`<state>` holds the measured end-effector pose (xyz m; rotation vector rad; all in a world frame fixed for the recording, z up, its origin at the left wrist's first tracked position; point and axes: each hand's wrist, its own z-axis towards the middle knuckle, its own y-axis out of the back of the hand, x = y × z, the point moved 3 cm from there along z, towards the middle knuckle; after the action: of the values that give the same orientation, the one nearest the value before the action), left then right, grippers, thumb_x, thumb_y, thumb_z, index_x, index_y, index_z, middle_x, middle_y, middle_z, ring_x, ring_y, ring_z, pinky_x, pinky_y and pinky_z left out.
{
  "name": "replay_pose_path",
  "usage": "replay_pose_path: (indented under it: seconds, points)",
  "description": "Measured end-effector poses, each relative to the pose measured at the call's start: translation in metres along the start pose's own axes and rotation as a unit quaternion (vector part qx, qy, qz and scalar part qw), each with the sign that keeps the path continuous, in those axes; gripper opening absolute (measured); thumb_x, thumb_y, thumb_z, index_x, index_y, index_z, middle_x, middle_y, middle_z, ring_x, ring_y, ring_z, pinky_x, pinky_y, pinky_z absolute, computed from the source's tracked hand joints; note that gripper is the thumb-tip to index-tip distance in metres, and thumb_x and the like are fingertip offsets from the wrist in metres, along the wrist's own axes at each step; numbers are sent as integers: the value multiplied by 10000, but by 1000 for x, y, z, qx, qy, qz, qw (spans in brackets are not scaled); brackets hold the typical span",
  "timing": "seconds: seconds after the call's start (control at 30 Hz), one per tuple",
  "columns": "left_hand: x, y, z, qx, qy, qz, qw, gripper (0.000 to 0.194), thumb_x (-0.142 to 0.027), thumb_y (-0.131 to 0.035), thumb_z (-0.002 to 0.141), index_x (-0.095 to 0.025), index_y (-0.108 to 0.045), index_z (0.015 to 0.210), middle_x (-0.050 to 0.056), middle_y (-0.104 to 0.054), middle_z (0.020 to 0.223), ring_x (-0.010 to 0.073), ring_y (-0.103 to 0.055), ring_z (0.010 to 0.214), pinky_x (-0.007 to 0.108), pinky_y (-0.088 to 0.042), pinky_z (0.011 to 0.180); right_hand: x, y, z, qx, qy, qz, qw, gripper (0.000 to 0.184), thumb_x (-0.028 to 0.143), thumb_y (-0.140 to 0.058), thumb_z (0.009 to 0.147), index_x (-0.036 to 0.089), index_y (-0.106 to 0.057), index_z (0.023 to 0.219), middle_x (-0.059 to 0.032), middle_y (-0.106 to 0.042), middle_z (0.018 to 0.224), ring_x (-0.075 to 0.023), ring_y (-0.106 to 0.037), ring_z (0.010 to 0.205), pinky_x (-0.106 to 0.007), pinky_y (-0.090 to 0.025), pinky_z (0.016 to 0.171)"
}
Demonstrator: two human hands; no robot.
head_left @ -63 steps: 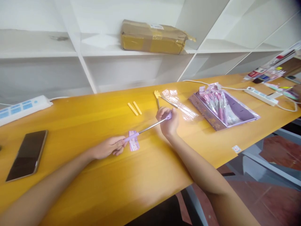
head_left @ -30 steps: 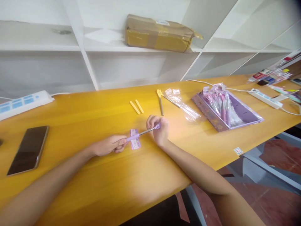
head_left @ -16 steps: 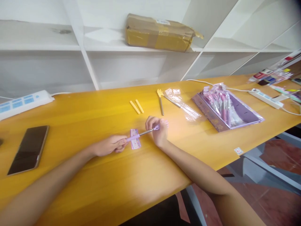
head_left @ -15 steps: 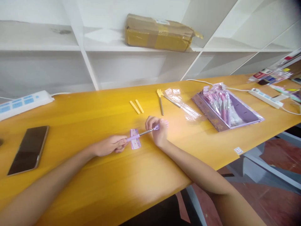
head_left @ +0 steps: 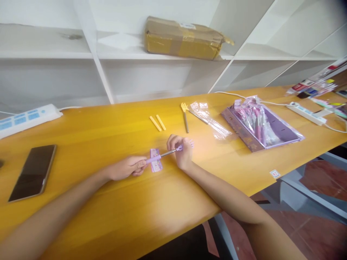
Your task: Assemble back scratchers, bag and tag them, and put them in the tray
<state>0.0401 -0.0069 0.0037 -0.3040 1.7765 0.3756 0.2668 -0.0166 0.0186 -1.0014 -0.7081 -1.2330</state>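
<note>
A purple telescopic back scratcher (head_left: 155, 158) spans the gap between my hands, its metal rod tilted slightly up to the right. My left hand (head_left: 132, 168) is closed round the purple handle. At the other end, my right hand (head_left: 184, 153) grips the purple head, which its fingers partly hide. Under the handle lies a small purple printed card (head_left: 156, 165), flat on the table. Beyond my hands are two pale yellow sticks (head_left: 158, 123) and a yellow hand-shaped head (head_left: 184, 107) on a short metal rod. A clear plastic sleeve (head_left: 210, 121) with another thin rod lies beside them.
A purple display box (head_left: 244, 139) holds several wrapped pieces at right. A phone (head_left: 33, 172) and a white power strip (head_left: 29, 118) lie at left; another power strip (head_left: 306, 113) is far right. A taped cardboard parcel (head_left: 183, 39) rests on the shelf behind.
My right hand has turned very slightly at the scratcher's head. My left hand and the things on the table stay as they were.
</note>
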Motion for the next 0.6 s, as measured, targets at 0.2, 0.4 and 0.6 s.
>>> replay_pose_path:
  seconds: [0.2,0.4,0.6]
  points:
    - [-2,-2,0,-6,-3,6,1000,434,-543,-351,1095,-201,-467,854,-35,-434,702,135,-385,621,293,-351,627,2,1,1,14,-15,2,1000,701,760,-344,1022,189,-530,661,-55,-483,639,-158,-466,613,-321,-368,620]
    - [0,-5,-3,18,20,-26,999,419,-548,-369,1092,-192,-514,923,-29,-481,718,138,-440,640,290,-397,647,-4,7,2,47,-47,34,997,660,702,-367,1040,169,-594,722,-43,-502,662,-128,-481,575,-286,-374,563]
    - [-6,-5,-2,26,17,10,999,408,-548,-443,1075,-185,-571,938,27,-642,851,151,-558,752,281,-447,718,-18,-2,-9,88,-125,-8,988,732,800,-350,989,147,-615,793,-30,-535,679,-111,-500,558,-269,-389,587]
